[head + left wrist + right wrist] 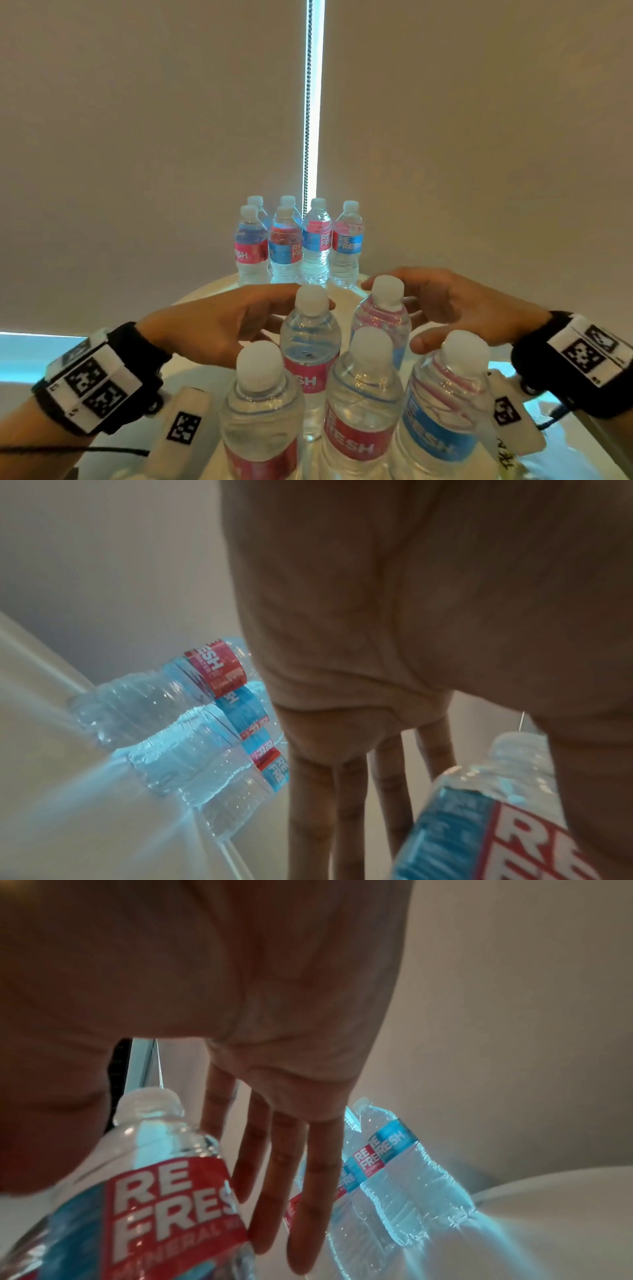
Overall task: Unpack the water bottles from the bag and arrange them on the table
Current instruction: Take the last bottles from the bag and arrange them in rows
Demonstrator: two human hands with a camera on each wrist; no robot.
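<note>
Though clear-bodied, the water bottles (310,346) wear pink-and-blue labels, white caps.

- Five water bottles (310,346) stand upright in a near cluster on my surface (205,298): clear plastic, white caps, pink-red or blue "REFRESH" labels.
- Two of these stand farther back, three nearer to me.
- Six more bottles (317,240) stand upright at the far edge, packed close; four form a front row, with two behind on the left.
</note>
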